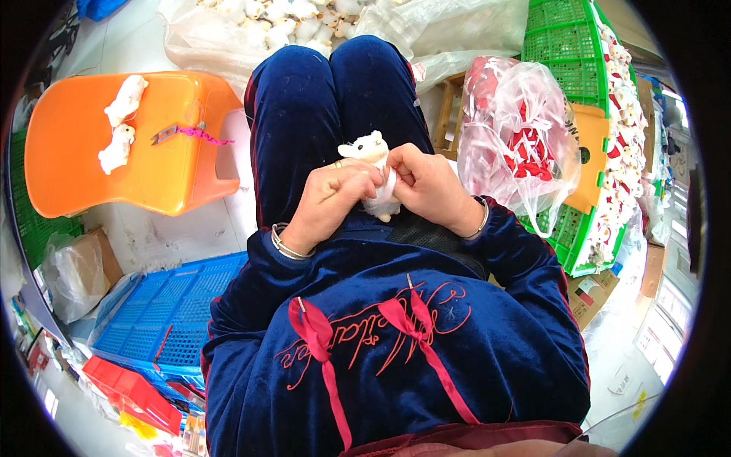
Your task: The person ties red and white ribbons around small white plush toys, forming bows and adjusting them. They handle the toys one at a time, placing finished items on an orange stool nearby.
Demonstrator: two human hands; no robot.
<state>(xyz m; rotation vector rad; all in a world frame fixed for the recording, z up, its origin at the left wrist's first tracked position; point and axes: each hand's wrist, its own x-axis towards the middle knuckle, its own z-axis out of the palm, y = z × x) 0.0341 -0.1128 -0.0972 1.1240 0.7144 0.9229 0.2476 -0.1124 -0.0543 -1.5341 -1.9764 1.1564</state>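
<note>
A small white plush animal with dark eyes is held over my lap, its head up and its lower end showing below my fingers. My left hand is closed on its left side, thumb and fingers pressed in at the neck. From the other side my right hand pinches at the toy's upper body. Between the two hands a white strip lies against the toy's front; my fingertips partly hide it, and I cannot tell whether it is attached.
On the left, an orange stool bears two more white plush animals and thread snips with a pink ribbon. Beyond my knees lies a plastic bag of plush toys. A clear bag of red-and-white pieces sits right, beside green crates.
</note>
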